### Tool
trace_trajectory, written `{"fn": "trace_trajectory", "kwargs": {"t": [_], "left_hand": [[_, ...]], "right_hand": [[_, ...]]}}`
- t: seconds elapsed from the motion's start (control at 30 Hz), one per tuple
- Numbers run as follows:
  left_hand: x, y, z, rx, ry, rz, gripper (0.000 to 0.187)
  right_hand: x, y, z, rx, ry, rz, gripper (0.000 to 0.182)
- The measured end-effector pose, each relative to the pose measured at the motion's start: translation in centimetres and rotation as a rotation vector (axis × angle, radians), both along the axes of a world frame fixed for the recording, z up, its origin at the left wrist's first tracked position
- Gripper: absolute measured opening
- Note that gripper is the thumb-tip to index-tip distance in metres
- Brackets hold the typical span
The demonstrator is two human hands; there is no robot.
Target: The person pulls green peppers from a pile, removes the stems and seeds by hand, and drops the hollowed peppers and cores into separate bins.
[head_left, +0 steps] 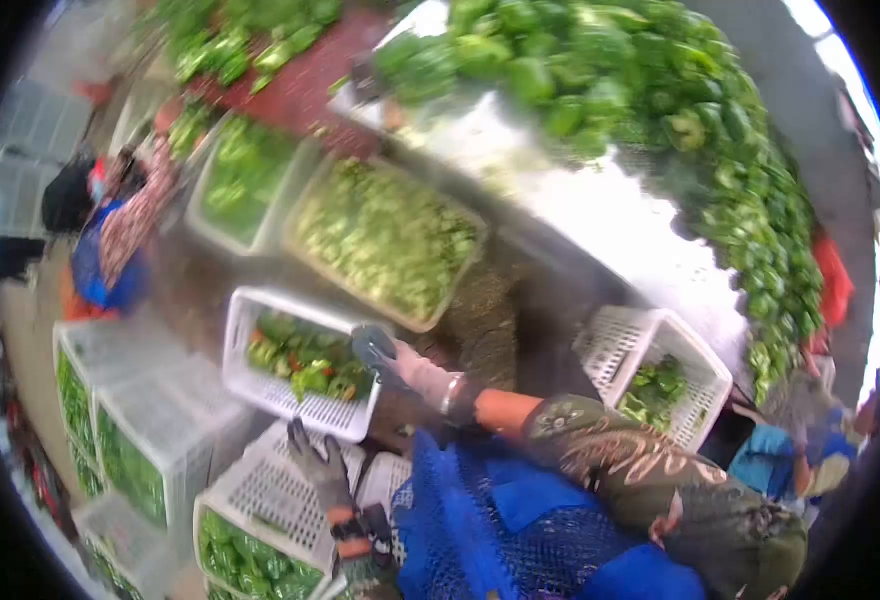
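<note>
A white plastic crate with green peppers and some reddish pieces in its bottom stands in front of me. My right hand, in a pale glove with dark grey fingers, is closed over the crate's right rim; motion blurs the fingertips. My left hand, in a grey glove, is open with fingers spread. Its fingertips point at the near rim of that crate, and a white slatted crate lies beneath it. Green peppers show inside this slatted crate.
Beyond are a tub of chopped green pieces and a tub of peppers. Peppers heap on a white table. Another crate stands right, stacked crates left. A person works at far left.
</note>
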State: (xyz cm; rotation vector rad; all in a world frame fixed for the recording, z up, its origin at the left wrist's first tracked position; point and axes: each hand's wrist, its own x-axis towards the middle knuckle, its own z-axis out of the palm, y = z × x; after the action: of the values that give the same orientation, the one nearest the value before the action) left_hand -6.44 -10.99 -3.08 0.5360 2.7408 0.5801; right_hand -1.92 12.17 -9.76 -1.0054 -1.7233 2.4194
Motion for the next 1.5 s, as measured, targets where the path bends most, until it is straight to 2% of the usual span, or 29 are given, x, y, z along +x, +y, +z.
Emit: {"fn": "trace_trajectory", "kwargs": {"t": [0.07, 0.1, 0.13, 0.17, 0.23, 0.27, 0.3, 0.33, 0.37, 0.4, 0.47, 0.53, 0.63, 0.7, 0.73, 0.8, 0.87, 0.9, 0.97, 1.03, 1.07, 1.1, 1.17, 1.23, 1.27, 1.3, 1.37, 1.43, 1.5], "left_hand": [[1.6, -0.4, -1.7, 0.073, -0.114, 0.086, 0.045], [2.5, 0.8, -2.1, 0.218, -0.189, 0.208, 0.029], [3.2, 1.9, -2.5, 0.293, -0.271, 0.292, 0.024], [3.5, 3.3, -2.5, 0.354, -0.351, 0.378, 0.019], [3.5, 7.0, -1.2, 0.322, -0.323, 0.437, 0.016], [3.4, 8.6, -1.3, 0.292, -0.280, 0.365, 0.015], [3.3, 10.3, -1.4, 0.263, -0.234, 0.296, 0.015], [2.7, 10.6, -2.3, 0.208, -0.163, 0.125, 0.016], [2.5, 11.4, -2.3, 0.144, -0.087, -0.045, 0.017], [3.9, 16.7, 1.6, 0.176, -0.189, 0.088, 0.015], [4.9, 20.2, 3.7, 0.077, -0.149, -0.075, 0.011], [6.0, 23.2, 5.3, -0.044, -0.083, -0.159, 0.011], [8.3, 30.7, 9.5, 0.041, -0.314, -0.069, 0.014], [8.3, 34.4, 9.7, 0.054, -0.344, -0.122, 0.012], [7.9, 36.2, 8.7, 0.069, -0.348, -0.172, 0.010], [7.3, 42.0, 6.1, 0.110, -0.416, -0.387, 0.016], [8.0, 48.2, 3.2, 0.182, -0.378, -0.651, 0.026], [8.6, 50.6, 0.0, 0.275, -0.485, -0.653, 0.032], [10.5, 56.1, -4.4, 0.257, -0.593, -0.772, 0.038], [13.3, 59.5, -7.6, 0.282, -0.940, -0.604, 0.049], [15.1, 60.6, -8.0, 0.464, -1.110, -0.573, 0.054], [16.8, 61.1, -8.0, 0.633, -1.287, -0.534, 0.060], [17.8, 62.0, -7.4, 0.394, -0.761, -0.860, 0.073], [17.2, 63.7, -5.8, 0.453, -0.446, -1.065, 0.081], [15.5, 64.9, -3.9, 0.465, -0.461, -1.234, 0.087], [14.4, 65.7, -3.6, 0.468, -0.234, -1.396, 0.080], [13.4, 65.5, -3.5, 0.419, -0.655, -1.296, 0.078], [13.4, 63.7, -1.6, 0.439, -0.653, -1.187, 0.077], [13.3, 61.6, -1.0, 0.596, -0.613, -1.104, 0.075]], "right_hand": [[5.3, 8.4, 5.3, -0.101, -0.133, 0.016, 0.048], [8.1, 11.7, 4.5, -0.143, -0.153, 0.005, 0.047], [11.5, 14.7, -0.3, -0.064, -0.131, -0.068, 0.036], [14.8, 18.7, 2.5, 0.076, -0.125, -0.133, 0.031], [20.7, 25.8, 2.9, 0.056, -0.308, -0.359, 0.027], [23.6, 30.0, 0.5, 0.361, -0.305, -0.381, 0.031], [23.9, 33.4, 4.0, 0.300, -0.279, -0.540, 0.032], [24.2, 37.3, 4.2, 0.401, -0.397, -0.581, 0.038], [23.9, 40.6, 2.7, 0.522, -0.281, -0.669, 0.050], [22.5, 42.9, 2.7, 0.577, -0.399, -0.629, 0.063], [19.3, 46.9, 1.8, 0.836, -0.748, -0.500, 0.083], [16.2, 50.2, -1.1, 0.694, -0.760, -0.480, 0.086], [13.7, 53.6, -7.2, 0.592, -0.762, -0.472, 0.081], [15.3, 52.3, -7.1, 0.433, -0.690, -0.536, 0.074], [16.7, 51.7, -3.1, 0.299, -0.595, -0.613, 0.070], [19.2, 51.5, -1.6, 0.083, -0.251, -0.924, 0.058], [24.0, 49.6, -0.2, -0.242, -0.109, -1.027, 0.056], [25.9, 49.3, 1.0, -0.390, -0.024, -1.082, 0.055], [28.9, 47.9, -2.6, -0.483, 0.143, -1.152, 0.041], [29.8, 48.0, -4.1, -0.600, 0.233, -1.155, 0.040], [29.5, 47.6, -3.3, -0.586, 0.372, -1.140, 0.040], [29.3, 46.7, -3.0, -0.342, 0.408, -1.078, 0.041], [28.3, 44.6, -2.3, 0.082, 0.429, -0.999, 0.034], [27.2, 43.3, -1.7, 0.351, 0.405, -0.956, 0.028], [27.4, 42.6, -1.1, 0.441, 0.377, -0.916, 0.030], [27.0, 42.4, -0.1, 0.281, 0.420, -0.874, 0.029], [26.4, 41.9, 1.9, -0.044, 0.468, -0.809, 0.032], [25.9, 42.3, 4.6, -0.861, 0.830, -0.671, 0.037], [24.7, 39.5, 6.0, -0.824, 0.727, -0.909, 0.050]]}}
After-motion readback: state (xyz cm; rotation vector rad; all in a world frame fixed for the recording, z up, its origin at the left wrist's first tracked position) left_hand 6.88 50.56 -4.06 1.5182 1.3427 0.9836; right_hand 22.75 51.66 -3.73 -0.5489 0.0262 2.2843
